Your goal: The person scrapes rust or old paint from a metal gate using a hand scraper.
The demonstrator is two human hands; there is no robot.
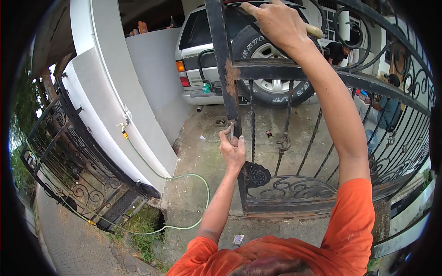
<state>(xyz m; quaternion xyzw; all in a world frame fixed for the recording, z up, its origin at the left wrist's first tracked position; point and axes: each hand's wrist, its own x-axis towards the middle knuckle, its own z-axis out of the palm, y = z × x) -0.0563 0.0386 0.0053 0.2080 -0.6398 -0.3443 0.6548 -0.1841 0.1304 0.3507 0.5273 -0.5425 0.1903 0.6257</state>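
Black gate (276,71): left hand (232,151) pinches metal piece (232,130), right hand (280,24) grips wooden-handled tool (315,31) before one "A/T" tyre (300,94), upper center.

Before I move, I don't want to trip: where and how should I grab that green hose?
I'd take the right-hand bend of the green hose from above, fingers wrapped round it: the slim tube loops openly over the concrete there, away from its yellow fitting by the wall.

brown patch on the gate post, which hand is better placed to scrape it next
Probably the right hand: it grips a pale-handled tool above the brown patch. The left hand is at the gate post lower down, likely better for steadying.
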